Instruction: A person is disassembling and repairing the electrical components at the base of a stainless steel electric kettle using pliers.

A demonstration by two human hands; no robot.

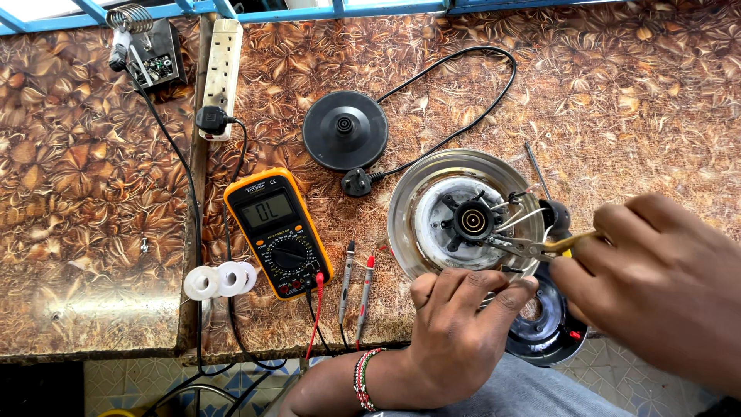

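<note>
— Steel kettle (432, 202), upturned: how many on the desk (617, 93)?
— One, right of centre; one black base (345, 130) far, one yellow multimeter (279, 232) left, two probes (356, 282), three white tape rolls (220, 279).
— Hands?
— Left hand (455, 332) curled, gripping the kettle's near rim. Right hand (656, 278) closed around pliers (532, 247), tips at the kettle's wiring.

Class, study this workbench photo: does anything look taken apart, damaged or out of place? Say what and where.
Yes. The steel kettle lies upside down with its base cover off, so wires and the central connector are exposed. The left hand steadies its rim while the right hand works pliers into it. The black cover overhangs the table edge.
</note>
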